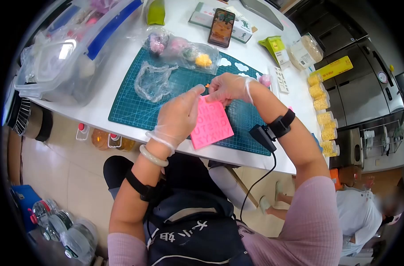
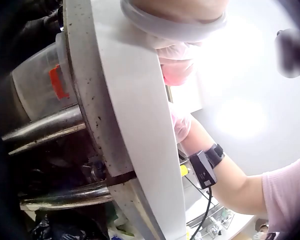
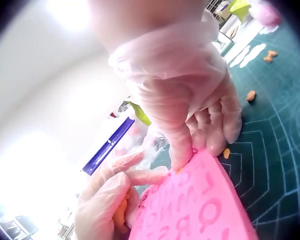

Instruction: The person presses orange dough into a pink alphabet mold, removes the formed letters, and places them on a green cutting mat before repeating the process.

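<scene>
Right hand (image 1: 228,87) pinches the top edge of the pink letter mold (image 1: 214,126), thumb on the face, fingers bunched. Left hand (image 1: 180,114) grips the mold's left side, orange lump (image 3: 121,212) tucked in its curl. Both gloved, wrists angled inward. Mold is tilted over the near part of the green mat (image 1: 131,104) on the counter (image 1: 93,106). Crumpled plastic (image 1: 153,84) lies beyond left hand; orange bits (image 3: 251,95) beside right. Left wrist view mostly blocked by counter edge.

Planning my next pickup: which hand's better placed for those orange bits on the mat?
Probably your right hand: its fingers are beside an orange bit near the pink mould. Your left hand sits farther off, holding an orange lump.
</scene>
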The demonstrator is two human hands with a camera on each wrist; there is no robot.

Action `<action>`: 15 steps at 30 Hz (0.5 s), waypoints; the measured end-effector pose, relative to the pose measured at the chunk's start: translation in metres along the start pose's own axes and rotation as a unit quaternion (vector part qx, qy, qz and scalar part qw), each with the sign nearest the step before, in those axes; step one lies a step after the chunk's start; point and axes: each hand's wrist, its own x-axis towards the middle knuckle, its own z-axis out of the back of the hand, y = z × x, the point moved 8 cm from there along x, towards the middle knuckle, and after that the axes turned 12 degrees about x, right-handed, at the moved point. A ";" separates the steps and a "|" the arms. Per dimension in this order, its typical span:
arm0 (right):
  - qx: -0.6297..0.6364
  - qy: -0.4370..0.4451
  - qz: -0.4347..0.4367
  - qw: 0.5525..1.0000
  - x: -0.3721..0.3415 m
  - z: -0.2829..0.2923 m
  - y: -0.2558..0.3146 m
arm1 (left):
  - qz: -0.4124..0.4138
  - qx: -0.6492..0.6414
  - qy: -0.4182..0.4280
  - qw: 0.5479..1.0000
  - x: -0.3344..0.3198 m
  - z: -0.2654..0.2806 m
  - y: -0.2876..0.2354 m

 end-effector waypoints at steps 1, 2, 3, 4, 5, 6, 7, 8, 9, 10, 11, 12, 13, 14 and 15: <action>0.006 -0.008 -0.002 1.000 -0.001 0.001 0.001 | 0.003 0.000 0.000 1.000 -0.001 0.000 0.000; 0.013 -0.017 -0.004 1.000 -0.002 0.002 0.002 | 0.003 -0.003 0.001 1.000 -0.001 0.000 0.000; 0.014 -0.017 -0.006 1.000 -0.002 0.003 0.002 | 0.003 -0.006 0.002 1.000 -0.001 0.000 0.000; 0.018 -0.017 -0.024 0.999 0.000 0.005 0.000 | 0.004 -0.009 0.003 1.000 -0.001 0.000 0.000; 0.022 -0.016 -0.042 0.999 0.002 0.005 -0.001 | 0.000 -0.010 0.001 1.000 -0.001 0.000 -0.001; 0.021 -0.015 -0.044 0.999 0.001 0.004 0.006 | -0.004 -0.011 -0.001 1.000 -0.001 0.001 -0.002; -0.049 -0.011 -0.055 0.997 -0.001 0.002 0.014 | -0.003 -0.012 -0.001 1.000 -0.001 0.002 -0.001; -0.118 -0.008 -0.067 0.991 -0.001 0.000 0.018 | -0.003 -0.003 0.003 1.000 -0.001 0.003 -0.002; -0.116 -0.010 -0.070 0.991 0.002 -0.001 0.021 | -0.004 0.004 0.007 1.000 0.000 0.002 -0.003; -0.144 -0.003 -0.090 0.985 0.004 -0.002 0.020 | -0.009 0.001 0.011 1.000 -0.001 0.000 -0.003; -0.170 0.002 -0.110 0.979 0.003 -0.002 0.018 | -0.013 -0.003 0.004 1.000 -0.002 -0.001 -0.002; -0.141 -0.008 -0.077 0.987 0.004 -0.002 0.016 | -0.015 -0.008 -0.009 1.000 0.000 0.000 -0.002; -0.142 -0.011 -0.077 0.987 0.004 0.002 0.012 | -0.017 -0.008 -0.012 1.000 0.002 0.000 -0.003; -0.116 -0.001 -0.047 0.992 0.004 0.001 0.011 | -0.013 -0.016 -0.011 1.000 0.001 0.000 -0.003; -0.087 0.010 -0.015 0.996 0.004 -0.003 0.014 | -0.009 -0.021 -0.009 1.000 -0.001 0.001 -0.002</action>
